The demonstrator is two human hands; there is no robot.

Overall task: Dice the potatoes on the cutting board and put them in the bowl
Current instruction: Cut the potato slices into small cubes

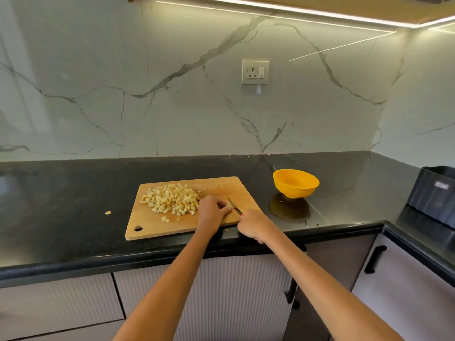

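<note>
Wooden cutting board (157, 225) lies on a black stone counter (73, 193), a heap of diced potato (172, 199) on its far left part; a person's right hand (253, 226) grips a knife (234, 206) by the handle at the board's near right edge, blade angled away toward the far left; the left hand (213, 210), fingers curled, presses down beside the blade, though whatever it holds is hidden; a yellow bowl (295, 183) stands on the counter to the right, apart from the board; one stray potato piece (108, 212) lies left of the board.
</note>
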